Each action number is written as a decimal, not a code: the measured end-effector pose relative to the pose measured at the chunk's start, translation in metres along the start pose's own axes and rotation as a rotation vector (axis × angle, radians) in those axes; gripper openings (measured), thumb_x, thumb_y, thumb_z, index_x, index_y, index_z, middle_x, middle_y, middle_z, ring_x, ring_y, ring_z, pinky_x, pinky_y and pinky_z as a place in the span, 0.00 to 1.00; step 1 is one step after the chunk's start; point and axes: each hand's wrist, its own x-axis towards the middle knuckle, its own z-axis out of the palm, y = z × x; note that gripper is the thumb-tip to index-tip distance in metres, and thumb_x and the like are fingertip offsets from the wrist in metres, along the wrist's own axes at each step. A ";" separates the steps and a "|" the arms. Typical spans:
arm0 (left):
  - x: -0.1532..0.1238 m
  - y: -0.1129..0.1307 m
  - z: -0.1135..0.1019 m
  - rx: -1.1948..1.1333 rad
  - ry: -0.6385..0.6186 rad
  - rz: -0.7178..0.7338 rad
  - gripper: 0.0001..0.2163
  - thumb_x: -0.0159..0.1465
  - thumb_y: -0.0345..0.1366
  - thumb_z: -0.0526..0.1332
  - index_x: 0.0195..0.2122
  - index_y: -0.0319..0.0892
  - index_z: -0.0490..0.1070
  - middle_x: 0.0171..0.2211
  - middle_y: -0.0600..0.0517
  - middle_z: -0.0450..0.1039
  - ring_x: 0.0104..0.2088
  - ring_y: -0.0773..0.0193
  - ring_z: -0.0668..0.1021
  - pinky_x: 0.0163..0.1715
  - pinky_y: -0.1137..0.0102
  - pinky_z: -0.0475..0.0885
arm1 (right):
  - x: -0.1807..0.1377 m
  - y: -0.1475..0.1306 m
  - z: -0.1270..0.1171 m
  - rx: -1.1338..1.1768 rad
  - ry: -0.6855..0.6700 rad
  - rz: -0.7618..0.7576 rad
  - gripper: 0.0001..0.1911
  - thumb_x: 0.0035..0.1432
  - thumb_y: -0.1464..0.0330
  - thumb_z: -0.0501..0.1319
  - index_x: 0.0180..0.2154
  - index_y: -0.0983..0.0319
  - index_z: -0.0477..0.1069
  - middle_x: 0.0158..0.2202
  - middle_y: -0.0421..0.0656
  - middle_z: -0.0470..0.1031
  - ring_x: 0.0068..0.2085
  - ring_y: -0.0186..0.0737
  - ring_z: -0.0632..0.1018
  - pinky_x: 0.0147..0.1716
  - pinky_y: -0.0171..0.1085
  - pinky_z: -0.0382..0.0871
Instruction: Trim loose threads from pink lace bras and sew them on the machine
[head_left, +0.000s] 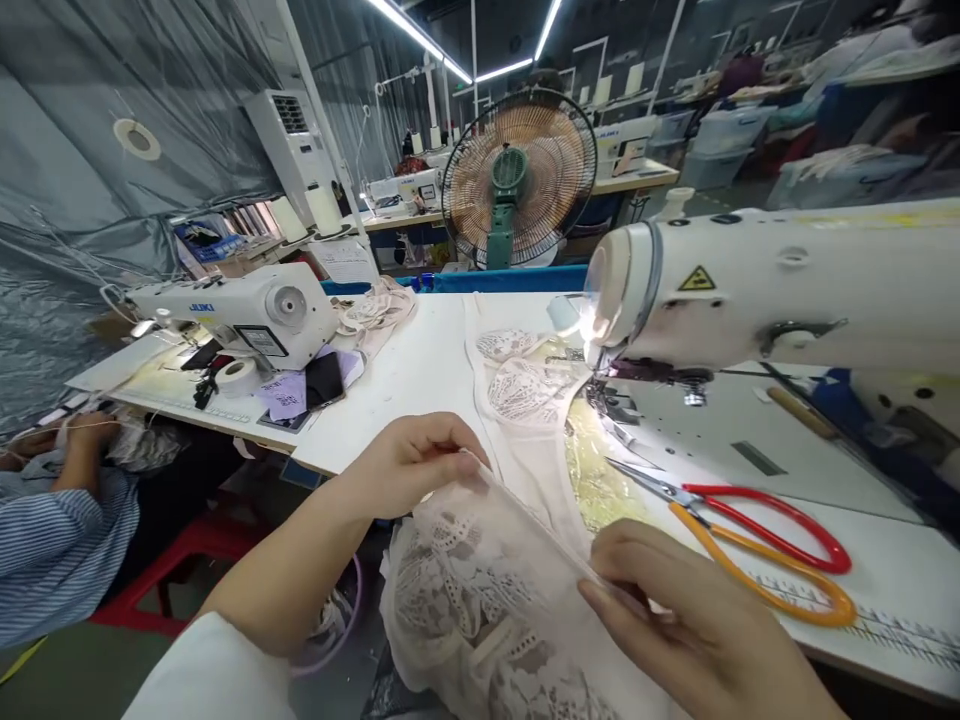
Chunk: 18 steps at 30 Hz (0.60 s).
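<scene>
Between my two hands a pale pink lace bra (480,570) is stretched by its edge, its cups hanging over the table's front. My left hand (420,465) pinches the upper left end of that edge between thumb and fingers. Lower down, my right hand (667,600) grips the other end, fingers curled round it. Another pale lace bra piece (525,390) lies on the white table beyond, reaching to the needle area of the sewing machine (750,280). Scissors (750,540) with one red and one orange handle rest just beyond my right hand.
A second sewing machine (240,310) stands at the left, with a phone (324,380) and purple cloth nearby. A large fan (519,180) is behind the table. At far left sits a co-worker in a striped sleeve (67,550). Below is a purple-rimmed bin (352,620).
</scene>
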 end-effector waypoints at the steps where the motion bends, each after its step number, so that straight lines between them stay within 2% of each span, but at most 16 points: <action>1: -0.001 0.001 -0.001 0.033 -0.006 0.034 0.07 0.62 0.35 0.59 0.34 0.36 0.71 0.28 0.49 0.72 0.28 0.68 0.73 0.28 0.74 0.67 | 0.001 -0.001 -0.003 -0.006 0.027 0.012 0.08 0.60 0.71 0.52 0.27 0.58 0.59 0.23 0.38 0.64 0.23 0.33 0.67 0.20 0.32 0.61; 4: 0.005 0.007 -0.003 0.060 -0.002 0.145 0.05 0.63 0.34 0.58 0.34 0.37 0.69 0.27 0.50 0.71 0.25 0.70 0.73 0.24 0.75 0.67 | 0.009 0.001 -0.014 -0.055 0.073 0.014 0.09 0.59 0.70 0.54 0.26 0.59 0.58 0.22 0.37 0.62 0.22 0.32 0.65 0.19 0.32 0.58; 7: 0.021 0.010 -0.006 0.030 -0.003 0.195 0.03 0.62 0.32 0.59 0.36 0.39 0.66 0.27 0.53 0.69 0.23 0.73 0.72 0.22 0.78 0.66 | 0.019 0.007 -0.021 -0.144 0.090 0.045 0.11 0.59 0.69 0.54 0.25 0.59 0.57 0.21 0.36 0.61 0.22 0.32 0.64 0.19 0.32 0.57; 11: 0.044 0.001 -0.008 -0.016 -0.031 0.238 0.10 0.60 0.31 0.60 0.42 0.42 0.63 0.33 0.52 0.67 0.25 0.74 0.70 0.24 0.79 0.66 | 0.032 0.015 -0.024 -0.229 0.143 0.046 0.13 0.58 0.70 0.53 0.23 0.58 0.54 0.20 0.36 0.60 0.21 0.32 0.64 0.18 0.32 0.56; 15: 0.051 -0.012 -0.004 -0.039 0.087 0.198 0.10 0.58 0.30 0.62 0.38 0.42 0.61 0.43 0.48 0.66 0.26 0.75 0.68 0.25 0.77 0.66 | 0.034 0.019 -0.024 -0.232 0.122 0.082 0.13 0.60 0.68 0.52 0.23 0.58 0.55 0.20 0.36 0.61 0.21 0.33 0.65 0.18 0.32 0.58; 18: 0.051 -0.018 0.000 -0.074 0.150 0.178 0.09 0.57 0.30 0.62 0.33 0.41 0.61 0.44 0.48 0.65 0.27 0.74 0.67 0.28 0.75 0.66 | 0.032 0.023 -0.025 -0.236 0.061 0.095 0.13 0.61 0.66 0.52 0.24 0.58 0.57 0.21 0.37 0.62 0.21 0.34 0.66 0.20 0.33 0.61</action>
